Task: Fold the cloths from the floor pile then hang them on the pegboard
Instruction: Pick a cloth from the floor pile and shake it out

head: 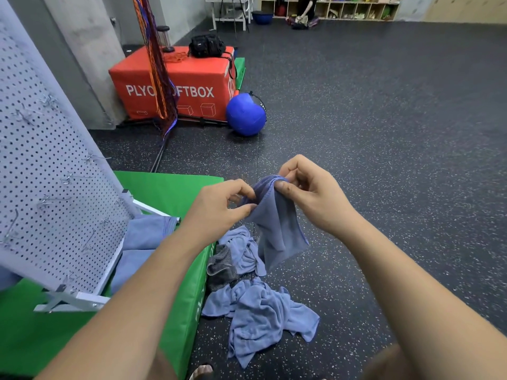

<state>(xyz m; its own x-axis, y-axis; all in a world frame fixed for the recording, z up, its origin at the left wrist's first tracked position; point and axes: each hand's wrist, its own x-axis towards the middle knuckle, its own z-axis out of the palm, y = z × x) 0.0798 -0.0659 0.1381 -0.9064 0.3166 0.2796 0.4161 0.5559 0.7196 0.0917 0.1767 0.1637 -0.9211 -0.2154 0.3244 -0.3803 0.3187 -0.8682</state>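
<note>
- We see both forearms reaching forward from the bottom edge and meeting at mid-frame, wrists slightly bent, the two hands close together above the dark speckled floor (384, 133).
- The left hand (219, 207) is turned with its back toward us. Its thumb and curled fingers (248, 208) are pinched on the left part of the top hem of a blue cloth (277, 226).
- The right hand (310, 193) sits just right of it and a little higher, knuckles up. Its thumb (285, 187) and forefinger are clamped on the same hem where it bunches, the other fingers curled in behind.
- The cloth hangs freely down from the two pinches, its lower corner off the floor and tapering to a point below the right fingers.
- Directly below the fingers lies the floor pile (258, 311), crumpled blue cloths with one grey cloth (220, 267) among them at the left.
- Left of the left fingers, the pile touches the side of a green mat (170, 193).
- Further left of the fingers the white pegboard (55, 187) stands tilted on that mat, with bare metal hooks (52, 200).
- Flat blue cloths (142, 237) lie on the mat by the pegboard's foot, under the left forearm.
- Well beyond the fingertips stand a red box (178, 86) and a blue ball (245, 115) just beside it.
</note>
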